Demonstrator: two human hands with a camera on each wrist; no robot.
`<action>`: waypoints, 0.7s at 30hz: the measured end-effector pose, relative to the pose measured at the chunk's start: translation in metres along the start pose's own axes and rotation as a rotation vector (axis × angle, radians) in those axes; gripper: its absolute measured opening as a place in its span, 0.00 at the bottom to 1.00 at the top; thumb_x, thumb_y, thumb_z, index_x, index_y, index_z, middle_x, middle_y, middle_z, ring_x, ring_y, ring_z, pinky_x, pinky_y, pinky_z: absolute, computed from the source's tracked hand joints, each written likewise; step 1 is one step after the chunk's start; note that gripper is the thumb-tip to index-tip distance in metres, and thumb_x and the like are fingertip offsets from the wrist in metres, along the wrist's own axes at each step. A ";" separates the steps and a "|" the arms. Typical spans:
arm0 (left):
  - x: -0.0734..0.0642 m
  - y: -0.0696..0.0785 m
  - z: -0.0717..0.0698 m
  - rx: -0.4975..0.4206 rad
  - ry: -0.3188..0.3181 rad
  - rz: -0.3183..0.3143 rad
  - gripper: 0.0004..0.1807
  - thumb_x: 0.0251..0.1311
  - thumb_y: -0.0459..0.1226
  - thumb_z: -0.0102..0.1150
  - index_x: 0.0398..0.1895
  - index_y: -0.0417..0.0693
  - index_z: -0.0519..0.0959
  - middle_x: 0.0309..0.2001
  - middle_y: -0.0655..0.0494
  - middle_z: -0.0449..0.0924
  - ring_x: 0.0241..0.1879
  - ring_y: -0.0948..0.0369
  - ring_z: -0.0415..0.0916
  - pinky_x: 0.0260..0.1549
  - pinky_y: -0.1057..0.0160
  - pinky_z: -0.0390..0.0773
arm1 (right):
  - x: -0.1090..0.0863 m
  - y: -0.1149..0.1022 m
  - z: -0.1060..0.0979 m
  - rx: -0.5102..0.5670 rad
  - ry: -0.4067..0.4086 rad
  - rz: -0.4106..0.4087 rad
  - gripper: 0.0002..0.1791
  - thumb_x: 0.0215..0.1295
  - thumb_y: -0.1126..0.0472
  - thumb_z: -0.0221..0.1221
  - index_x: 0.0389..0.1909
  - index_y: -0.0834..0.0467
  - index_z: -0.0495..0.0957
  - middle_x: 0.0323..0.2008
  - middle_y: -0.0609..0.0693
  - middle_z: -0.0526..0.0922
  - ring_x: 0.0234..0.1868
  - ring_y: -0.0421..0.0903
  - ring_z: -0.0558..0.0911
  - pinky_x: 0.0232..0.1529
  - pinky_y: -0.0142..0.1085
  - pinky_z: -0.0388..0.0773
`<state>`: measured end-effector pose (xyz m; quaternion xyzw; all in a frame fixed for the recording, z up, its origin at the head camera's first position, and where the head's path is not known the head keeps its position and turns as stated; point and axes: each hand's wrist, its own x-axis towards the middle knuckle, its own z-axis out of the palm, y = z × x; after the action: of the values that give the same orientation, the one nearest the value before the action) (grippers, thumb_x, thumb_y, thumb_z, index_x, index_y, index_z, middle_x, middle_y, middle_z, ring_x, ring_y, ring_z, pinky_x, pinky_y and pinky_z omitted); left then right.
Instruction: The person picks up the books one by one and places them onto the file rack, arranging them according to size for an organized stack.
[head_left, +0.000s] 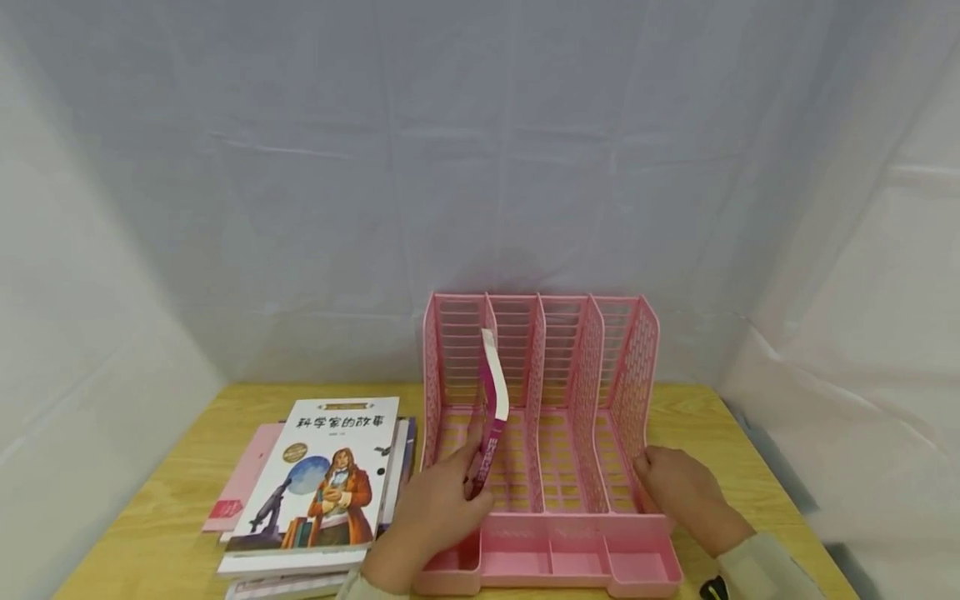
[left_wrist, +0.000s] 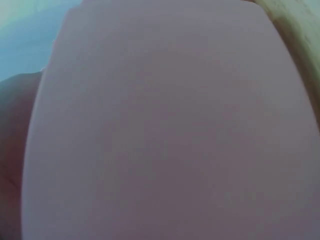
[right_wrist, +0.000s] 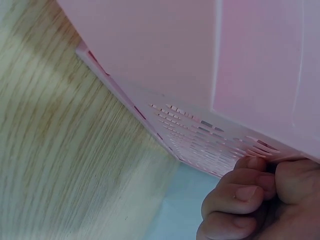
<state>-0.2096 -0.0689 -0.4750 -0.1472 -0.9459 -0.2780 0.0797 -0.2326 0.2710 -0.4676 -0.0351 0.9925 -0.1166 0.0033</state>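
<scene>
My left hand [head_left: 442, 508] grips a book [head_left: 492, 400] with a purple spine and white page edges. The book stands on edge, slightly tilted, and overlaps the leftmost divider of a pink file rack [head_left: 633, 392]. A pale pink surface [left_wrist: 165, 120] nearly fills the left wrist view and hides the held book there. At the rack's right side, my right hand [head_left: 686, 487] pinches the front edge of the perforated side panel [right_wrist: 192, 130]. Its curled fingers [right_wrist: 230, 197] show in the right wrist view.
Left of the rack lies a stack of books, topped by a white picture-covered book [head_left: 330, 475]. A pink book [head_left: 243, 479] sticks out beneath it. The rack's front tray [head_left: 517, 581] has several small compartments. Pale sheeting [head_left: 480, 167] encloses the wooden table [head_left: 180, 467].
</scene>
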 end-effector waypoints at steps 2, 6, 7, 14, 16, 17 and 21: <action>0.000 0.001 -0.001 0.009 -0.011 0.001 0.46 0.55 0.48 0.61 0.81 0.60 0.61 0.16 0.66 0.60 0.14 0.65 0.56 0.12 0.62 0.61 | 0.000 0.000 -0.001 0.001 -0.003 0.008 0.22 0.82 0.52 0.44 0.24 0.53 0.72 0.26 0.52 0.78 0.27 0.47 0.75 0.31 0.48 0.77; -0.001 0.002 0.000 0.038 -0.044 -0.015 0.50 0.57 0.50 0.60 0.84 0.55 0.53 0.15 0.64 0.62 0.13 0.63 0.58 0.11 0.61 0.63 | 0.001 -0.001 -0.001 -0.001 -0.015 0.013 0.22 0.82 0.51 0.43 0.25 0.53 0.73 0.27 0.52 0.79 0.28 0.48 0.76 0.33 0.49 0.78; 0.000 0.003 0.000 0.052 -0.049 -0.023 0.51 0.57 0.51 0.60 0.84 0.54 0.52 0.16 0.64 0.63 0.13 0.63 0.59 0.12 0.61 0.64 | 0.001 -0.001 -0.001 -0.002 -0.017 0.013 0.22 0.82 0.51 0.43 0.25 0.53 0.73 0.27 0.52 0.79 0.28 0.48 0.77 0.33 0.49 0.78; 0.001 0.002 0.002 0.035 -0.007 -0.059 0.50 0.54 0.53 0.66 0.79 0.44 0.61 0.34 0.51 0.82 0.22 0.59 0.72 0.17 0.58 0.73 | 0.001 -0.001 -0.001 -0.001 -0.030 0.029 0.22 0.82 0.51 0.43 0.27 0.54 0.75 0.27 0.52 0.78 0.29 0.48 0.76 0.33 0.48 0.78; 0.002 0.001 0.003 0.027 0.021 -0.049 0.47 0.54 0.52 0.67 0.76 0.43 0.65 0.46 0.49 0.84 0.29 0.59 0.75 0.23 0.56 0.78 | 0.001 -0.001 -0.002 -0.005 -0.028 0.032 0.22 0.82 0.51 0.43 0.28 0.54 0.75 0.27 0.52 0.78 0.29 0.49 0.77 0.33 0.48 0.78; 0.001 0.002 0.003 0.023 0.028 -0.048 0.46 0.54 0.52 0.67 0.75 0.43 0.65 0.51 0.48 0.84 0.32 0.58 0.77 0.26 0.55 0.80 | 0.001 -0.001 -0.002 -0.005 -0.029 0.034 0.22 0.82 0.51 0.43 0.28 0.54 0.75 0.27 0.52 0.78 0.29 0.49 0.77 0.33 0.48 0.78; 0.001 0.003 0.002 -0.006 0.031 -0.067 0.51 0.55 0.52 0.68 0.79 0.43 0.58 0.62 0.44 0.79 0.40 0.53 0.81 0.34 0.48 0.84 | 0.000 -0.001 -0.002 -0.009 -0.022 0.025 0.21 0.82 0.51 0.43 0.29 0.54 0.76 0.29 0.53 0.81 0.32 0.52 0.82 0.36 0.51 0.80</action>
<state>-0.2098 -0.0654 -0.4748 -0.1112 -0.9481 -0.2856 0.0845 -0.2329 0.2706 -0.4649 -0.0240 0.9934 -0.1115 0.0153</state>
